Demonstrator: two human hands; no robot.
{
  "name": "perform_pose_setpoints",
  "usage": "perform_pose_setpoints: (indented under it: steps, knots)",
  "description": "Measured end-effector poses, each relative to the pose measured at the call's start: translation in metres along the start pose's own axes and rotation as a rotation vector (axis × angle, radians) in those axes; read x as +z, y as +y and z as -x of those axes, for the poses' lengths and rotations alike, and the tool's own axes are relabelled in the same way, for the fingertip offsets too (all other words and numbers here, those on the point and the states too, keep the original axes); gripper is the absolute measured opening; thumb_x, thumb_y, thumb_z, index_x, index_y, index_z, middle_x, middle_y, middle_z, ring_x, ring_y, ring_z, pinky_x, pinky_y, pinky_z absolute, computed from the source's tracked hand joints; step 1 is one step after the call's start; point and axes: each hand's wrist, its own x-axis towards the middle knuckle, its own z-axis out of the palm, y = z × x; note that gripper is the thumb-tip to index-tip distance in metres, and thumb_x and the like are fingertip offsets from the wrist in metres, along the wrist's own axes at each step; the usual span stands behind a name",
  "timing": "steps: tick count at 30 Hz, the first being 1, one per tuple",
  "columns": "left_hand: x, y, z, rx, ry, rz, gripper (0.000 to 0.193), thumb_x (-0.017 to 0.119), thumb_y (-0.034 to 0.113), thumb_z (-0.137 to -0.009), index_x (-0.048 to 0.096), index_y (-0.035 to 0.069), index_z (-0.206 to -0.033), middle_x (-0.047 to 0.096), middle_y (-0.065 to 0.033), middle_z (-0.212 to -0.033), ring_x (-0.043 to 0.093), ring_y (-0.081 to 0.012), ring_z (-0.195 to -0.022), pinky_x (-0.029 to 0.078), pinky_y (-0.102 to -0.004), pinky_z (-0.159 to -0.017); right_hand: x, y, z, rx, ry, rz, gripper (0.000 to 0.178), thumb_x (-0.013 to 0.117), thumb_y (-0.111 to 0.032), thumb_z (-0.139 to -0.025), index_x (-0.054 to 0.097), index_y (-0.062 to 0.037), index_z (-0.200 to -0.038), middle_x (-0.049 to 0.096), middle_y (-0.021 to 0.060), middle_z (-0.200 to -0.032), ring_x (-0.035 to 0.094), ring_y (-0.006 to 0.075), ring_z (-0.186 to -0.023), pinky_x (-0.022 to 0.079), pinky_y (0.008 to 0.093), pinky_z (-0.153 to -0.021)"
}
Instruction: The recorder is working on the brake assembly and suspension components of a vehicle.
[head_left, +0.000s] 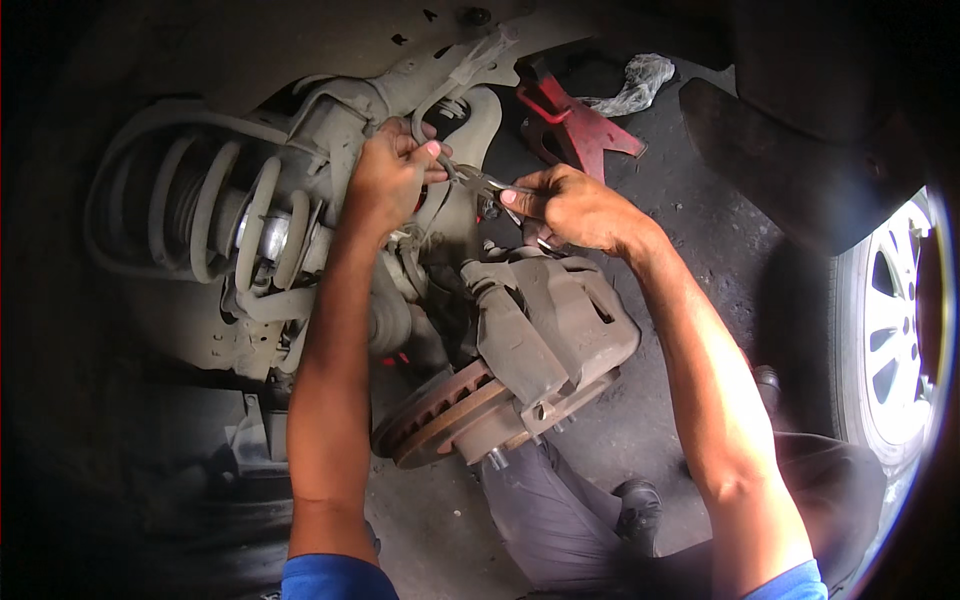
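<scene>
1. Pinching a thin grey hose (448,166) in the head view, the left hand (397,168) was above and to the left of the brake caliper (560,315); its grip was narrow, with thumb and fingertips closed on the hose.
2. The right hand (580,208) was just above the caliper, its grip closed around the handles of metal pliers (478,182).
3. The pliers were between the hands, above and left of the caliper, pointing toward the left fingertips. Their jaws were at the hose, though whether they clamped it could not be told.
4. A rusty brake disc (440,422) sat under the caliper and reached out to its lower left.
5. A coil spring (256,222) was well to the left of the caliper.
6. A red jack stand (590,130) was above the caliper, past the right hand, on the dark floor (700,290), with crumpled clear plastic (642,85) near it.
7. A spoked wheel (886,345) was well to the right of the caliper; a grey trouser leg (545,510) and a black shoe (638,508) were below it.
</scene>
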Motion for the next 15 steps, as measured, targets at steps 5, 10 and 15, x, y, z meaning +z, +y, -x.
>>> perform_pose_setpoints:
  steps: [5,10,15]
  knots:
    - [0.000,-0.002,0.000,0.012,-0.012,-0.006,0.022,0.062,0.006,-0.100,0.056,-0.006,-0.118,0.071,-0.0170,-0.100,0.071,-0.0204,-0.090,0.063,-0.0343,-0.085,0.001,0.008,-0.005,0.002,-0.011,-0.096,0.041,0.059,-0.041,-0.106,0.071,-0.0012,-0.104,0.051,-0.0031,-0.064,0.046,0.0092,-0.058,0.039,0.0300,-0.057]
    - [0.002,-0.003,0.000,0.010,-0.009,-0.012,0.021,0.062,0.005,-0.100,0.056,-0.006,-0.117,0.071,-0.0170,-0.100,0.071,-0.0205,-0.089,0.064,-0.0354,-0.084,0.006,0.003,-0.003,-0.009,0.073,-0.001,0.047,0.062,-0.038,-0.102,0.071,0.0050,-0.118,0.069,0.0173,-0.081,0.064,0.0221,-0.079,0.051,0.0389,-0.079]
    - [0.000,-0.004,-0.001,0.010,-0.021,-0.086,0.021,0.061,0.004,-0.100,0.055,-0.008,-0.116,0.071,-0.0173,-0.100,0.071,-0.0201,-0.089,0.064,-0.0342,-0.084,0.011,0.000,-0.002,-0.018,0.113,0.041,0.045,0.062,-0.037,-0.102,0.071,0.0046,-0.116,0.070,0.0208,-0.085,0.067,0.0259,-0.084,0.051,0.0398,-0.084]
